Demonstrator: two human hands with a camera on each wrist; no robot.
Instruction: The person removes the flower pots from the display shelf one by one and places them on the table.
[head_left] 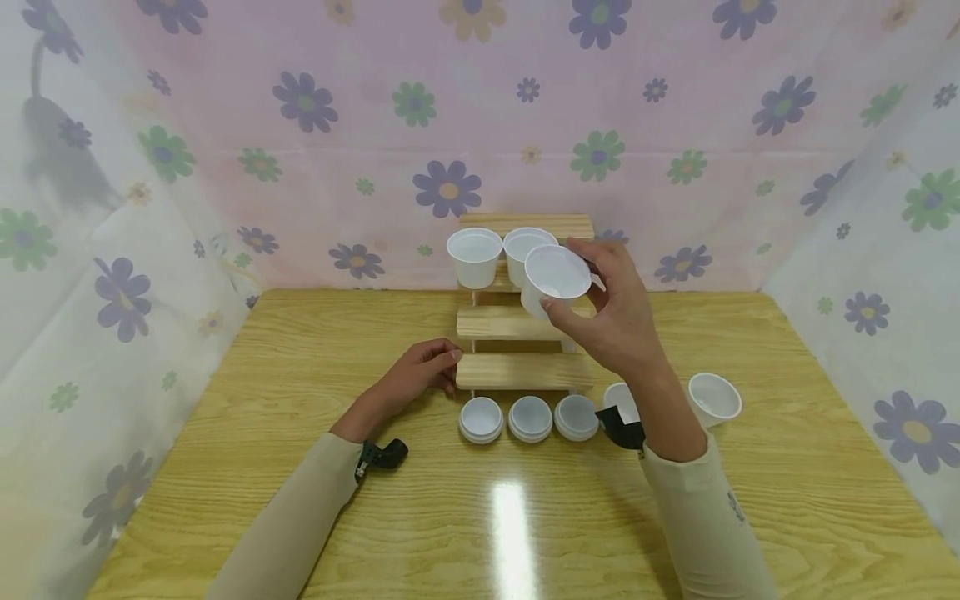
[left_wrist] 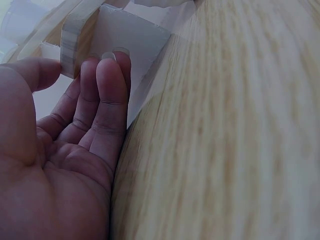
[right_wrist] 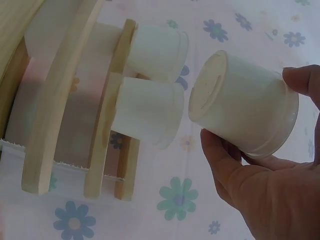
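My right hand holds a white plastic cup between thumb and fingers, raised in front of the top of a stepped wooden rack. In the right wrist view the held cup is tilted, its flat base turned toward the rack. Two similar cups stand side by side on an upper step, a left one and a right one partly hidden behind the held cup. At the left end of the lowest plank, my left hand pinches the wood between thumb and fingers.
Three small white round containers stand in a row before the rack. To the right are a white cup and another white cup partly hidden by my right wrist. A flower-patterned cloth hangs behind the wooden table.
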